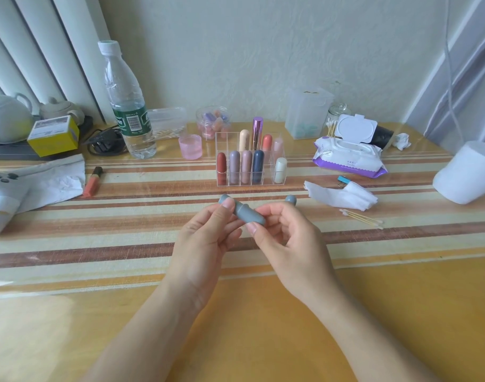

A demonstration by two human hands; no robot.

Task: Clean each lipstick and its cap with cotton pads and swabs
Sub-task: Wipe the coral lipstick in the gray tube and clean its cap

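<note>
A grey-blue lipstick lies level between my two hands above the striped cloth. My left hand pinches its left end and my right hand pinches its right end. A second grey-blue piece, probably a cap, stands just behind my right fingers; contact with them is unclear. A clear organiser behind holds several lipsticks upright. Two cotton swabs lie to the right, beside a crumpled white pad. A stack of cotton pads lies on its side at the far right.
A water bottle, a pink cup and a jar of small capsules stand at the back. A wet-wipe pack lies back right. An orange lipstick and crumpled paper lie on the left.
</note>
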